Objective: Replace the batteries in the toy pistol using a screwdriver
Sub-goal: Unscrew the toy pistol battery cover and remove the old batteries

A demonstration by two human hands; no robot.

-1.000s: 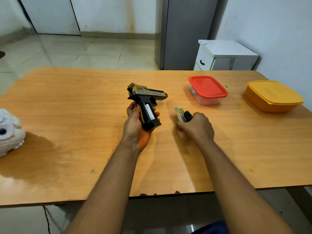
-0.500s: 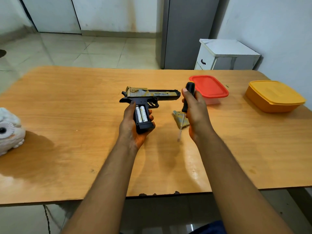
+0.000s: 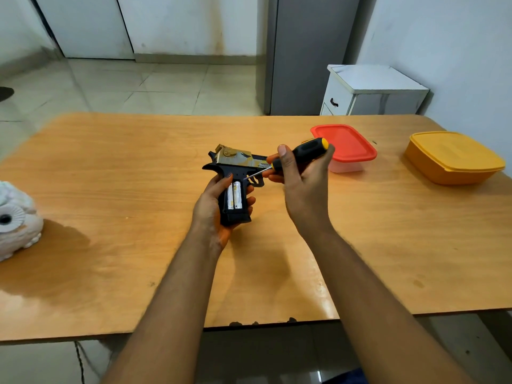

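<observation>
A black and tan toy pistol (image 3: 234,164) is held above the middle of the wooden table (image 3: 110,176), its barrel to the right. My left hand (image 3: 213,209) grips its black handle from behind. The handle's compartment is uncovered and shows two white batteries (image 3: 234,195) side by side. My right hand (image 3: 300,180) grips a black and yellow screwdriver (image 3: 302,153), its thin shaft slanting down-left, with the tip at the pistol's frame just above the batteries. The cover is hidden from view.
A clear box with a red lid (image 3: 346,146) stands right of the pistol, and a yellow lidded box (image 3: 454,157) sits near the table's right edge. A white owl figure (image 3: 16,220) is at the left edge. A white cabinet (image 3: 371,91) stands behind the table.
My right hand picked the screwdriver up off the table, raised it and swung its tip to the pistol's frame. My left hand turned the pistol so the batteries face me.
</observation>
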